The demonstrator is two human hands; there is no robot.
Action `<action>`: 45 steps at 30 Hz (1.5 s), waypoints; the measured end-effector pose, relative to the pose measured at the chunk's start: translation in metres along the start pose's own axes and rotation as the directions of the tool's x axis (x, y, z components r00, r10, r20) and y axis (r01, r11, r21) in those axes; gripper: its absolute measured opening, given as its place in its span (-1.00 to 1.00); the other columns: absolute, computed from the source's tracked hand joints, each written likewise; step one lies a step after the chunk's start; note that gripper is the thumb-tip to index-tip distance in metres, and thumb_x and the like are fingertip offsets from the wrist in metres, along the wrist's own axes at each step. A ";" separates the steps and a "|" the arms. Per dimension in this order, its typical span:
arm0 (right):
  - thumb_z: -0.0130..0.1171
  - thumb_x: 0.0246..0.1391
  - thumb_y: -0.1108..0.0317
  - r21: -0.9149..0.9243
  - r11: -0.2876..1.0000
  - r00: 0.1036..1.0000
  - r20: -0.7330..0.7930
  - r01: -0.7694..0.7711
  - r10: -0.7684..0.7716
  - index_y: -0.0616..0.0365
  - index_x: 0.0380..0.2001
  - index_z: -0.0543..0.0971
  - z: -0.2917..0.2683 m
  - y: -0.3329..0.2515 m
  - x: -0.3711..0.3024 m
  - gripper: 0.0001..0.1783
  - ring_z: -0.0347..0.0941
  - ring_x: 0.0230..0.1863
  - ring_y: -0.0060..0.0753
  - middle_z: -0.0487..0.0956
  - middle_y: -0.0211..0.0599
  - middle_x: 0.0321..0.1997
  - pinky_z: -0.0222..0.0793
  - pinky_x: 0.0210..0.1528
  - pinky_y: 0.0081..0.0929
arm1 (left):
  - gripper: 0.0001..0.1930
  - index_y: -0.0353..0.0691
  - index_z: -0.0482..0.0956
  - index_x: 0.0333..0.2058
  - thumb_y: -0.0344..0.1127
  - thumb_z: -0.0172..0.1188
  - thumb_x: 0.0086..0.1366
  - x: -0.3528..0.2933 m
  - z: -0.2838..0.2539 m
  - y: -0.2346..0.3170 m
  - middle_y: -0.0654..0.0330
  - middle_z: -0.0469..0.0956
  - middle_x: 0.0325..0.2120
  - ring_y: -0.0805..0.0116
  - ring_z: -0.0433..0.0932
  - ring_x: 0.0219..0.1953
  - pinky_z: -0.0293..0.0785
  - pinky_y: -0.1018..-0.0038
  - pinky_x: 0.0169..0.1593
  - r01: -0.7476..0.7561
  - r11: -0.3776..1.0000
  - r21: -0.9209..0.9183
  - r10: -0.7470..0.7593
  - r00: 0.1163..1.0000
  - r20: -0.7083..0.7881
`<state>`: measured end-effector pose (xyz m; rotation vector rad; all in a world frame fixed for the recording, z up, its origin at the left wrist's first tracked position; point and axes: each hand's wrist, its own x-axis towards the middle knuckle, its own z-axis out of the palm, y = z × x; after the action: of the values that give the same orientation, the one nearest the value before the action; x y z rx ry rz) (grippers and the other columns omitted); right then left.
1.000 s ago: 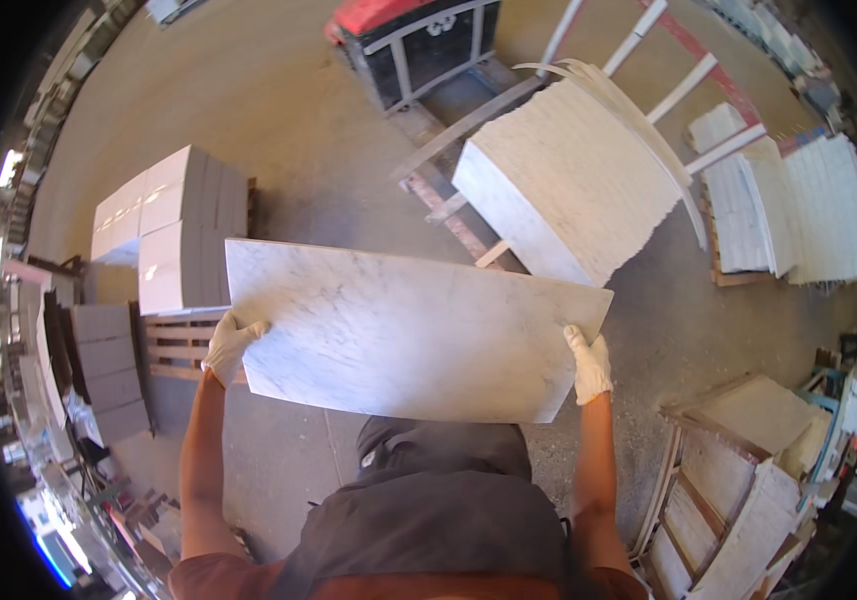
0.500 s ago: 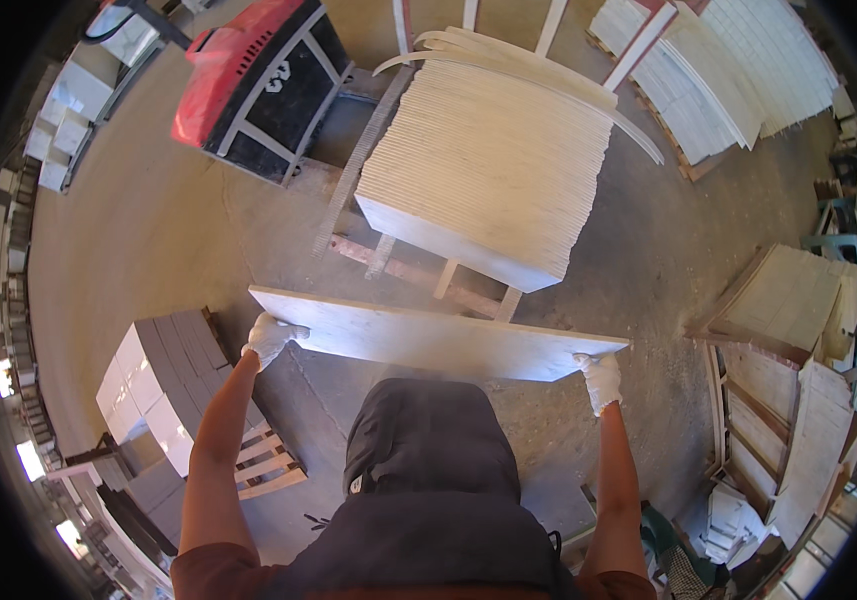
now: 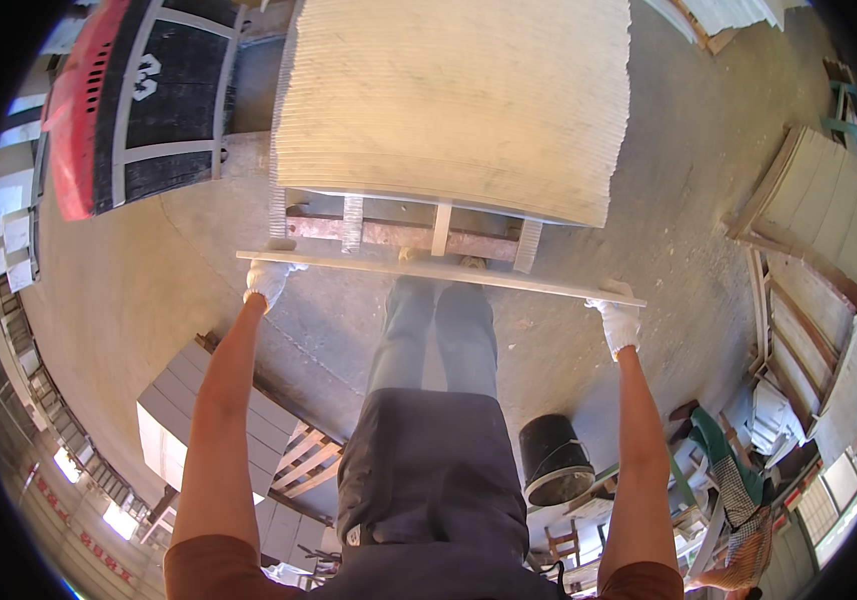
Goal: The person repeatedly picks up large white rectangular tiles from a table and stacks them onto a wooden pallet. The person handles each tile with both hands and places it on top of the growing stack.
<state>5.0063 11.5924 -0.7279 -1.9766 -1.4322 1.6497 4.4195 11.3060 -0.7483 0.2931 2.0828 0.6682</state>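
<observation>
A long, pale stone slab (image 3: pixel 528 283) spans the space in front of my body, turned so that mostly its narrow edge shows. My left hand (image 3: pixel 266 284), in a white knitted glove, is closed around its left end. My right hand (image 3: pixel 616 322), gloved the same way, grips its right end. Just beyond the slab stands a large stack of cream slabs (image 3: pixel 448 110) set on edge, carried on a frame with red and pale bars (image 3: pixel 388 232). The held slab is apart from the stack. My shoes show partly behind the slab.
A red and black machine (image 3: pixel 163 110) stands at the far left. Grey blocks (image 3: pixel 218 410) sit on a wooden pallet (image 3: pixel 308 462) by my left arm. A black bucket (image 3: pixel 556 462) is near my right arm. Wooden crates (image 3: pixel 808 300) and another person (image 3: pixel 738 480) are at the right.
The slab has tipped from showing its broad face to showing its edge. The stack now appears nearer and larger. Both hands have kept their hold.
</observation>
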 end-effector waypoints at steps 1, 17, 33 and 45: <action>0.33 0.08 0.44 -0.001 1.000 1.000 -0.011 -0.008 0.008 0.29 0.09 0.48 0.008 0.011 0.013 -0.50 0.58 -0.14 -0.40 0.66 -0.19 -0.14 0.46 0.02 -0.42 | -0.57 -0.22 0.62 0.04 -0.43 0.40 0.16 0.018 0.006 -0.003 0.19 0.68 -0.13 0.39 0.62 -0.06 0.56 0.41 0.01 0.047 0.999 0.025 -0.047 0.999 0.006; 0.25 0.21 0.36 0.008 0.998 0.996 -0.063 -0.057 0.057 0.17 0.18 0.54 0.074 0.131 0.121 -0.54 0.49 0.19 -0.31 0.62 -0.22 0.13 0.38 0.24 -0.39 | -0.71 -0.15 0.59 0.09 -0.34 0.13 0.44 0.150 0.067 -0.131 0.28 0.62 0.00 0.46 0.56 0.04 0.46 0.47 0.12 -0.081 0.997 -0.011 0.081 0.997 -0.020; 0.13 0.34 0.40 0.879 0.257 0.800 0.201 -0.402 0.565 0.20 0.10 0.52 0.133 0.055 0.023 -0.70 0.58 0.09 -0.21 0.62 -0.20 0.10 0.62 0.06 -0.26 | -0.52 -0.13 0.37 0.27 -0.24 0.19 0.42 0.021 0.054 -0.100 0.22 0.54 0.11 0.20 0.51 0.20 0.48 0.04 0.28 0.424 0.662 -0.618 -0.038 0.843 0.537; 0.30 0.23 0.07 0.796 0.335 0.747 0.208 -0.504 0.631 0.08 -0.25 0.60 0.128 0.103 -0.007 -0.70 0.55 -0.50 -0.27 0.63 -0.28 -0.48 0.54 -0.38 -0.28 | -0.70 -0.23 0.46 0.09 -0.47 0.14 0.40 -0.003 0.114 -0.097 0.11 0.59 0.01 0.23 0.60 0.06 0.64 0.19 0.14 0.394 0.103 -0.913 -0.511 0.809 0.291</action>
<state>4.9548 11.4821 -0.8385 -1.9473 0.2810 1.8307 4.5194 11.2642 -0.8521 -1.1180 1.2923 1.4143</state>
